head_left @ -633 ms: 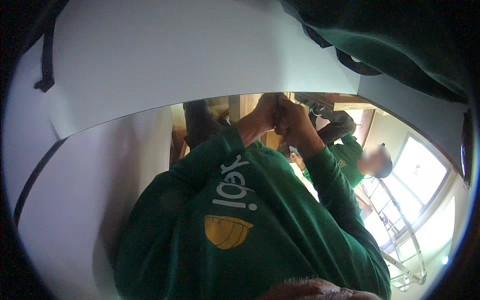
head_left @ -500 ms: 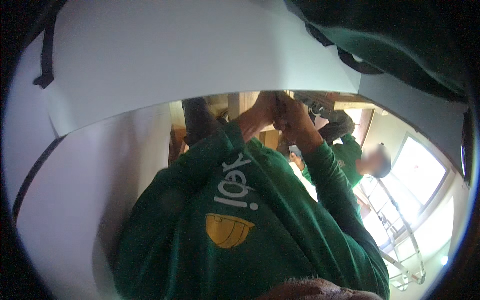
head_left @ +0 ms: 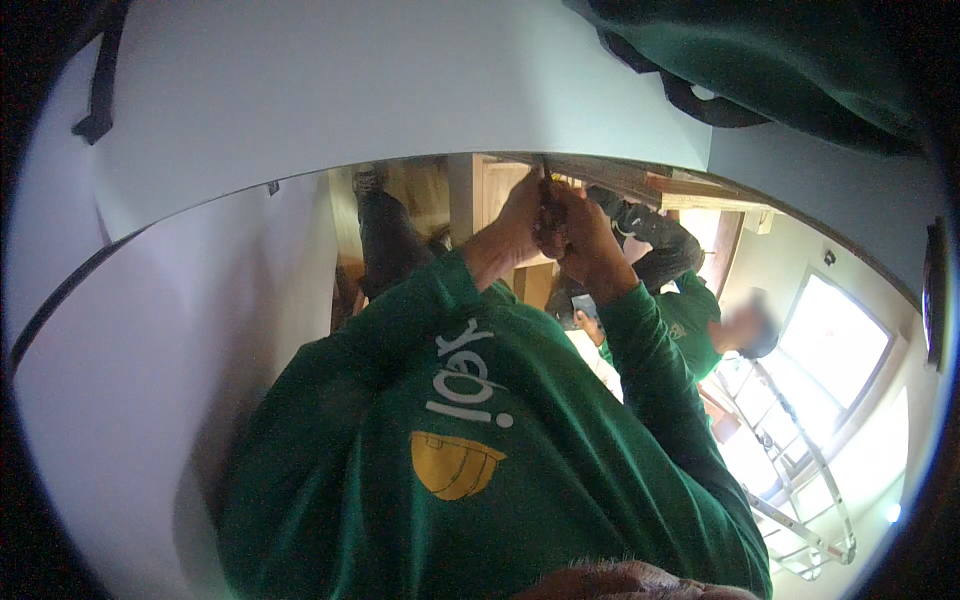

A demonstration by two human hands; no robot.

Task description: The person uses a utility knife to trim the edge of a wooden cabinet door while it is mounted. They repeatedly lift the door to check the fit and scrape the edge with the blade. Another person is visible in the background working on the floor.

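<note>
Both my arms, in green sleeves, reach forward and meet under the edge of a big white panel (head_left: 400, 90). My left hand (head_left: 522, 218) and my right hand (head_left: 588, 240) are pressed together around a small dark object (head_left: 549, 218). A thin tip sticks up from it to the panel's edge. What the object is stays hidden by my fingers. Light wooden boards (head_left: 500, 190) stand right behind the hands.
A second person in a green top (head_left: 690, 320) crouches beyond my hands on the right, one hand holding a small flat thing (head_left: 585, 305). A white wall (head_left: 150, 380) fills the left. A bright window (head_left: 835, 345) and a metal ladder (head_left: 800, 480) are at the right.
Both hands stay clasped at the same spot under the panel's edge. The view has shifted only slightly.
</note>
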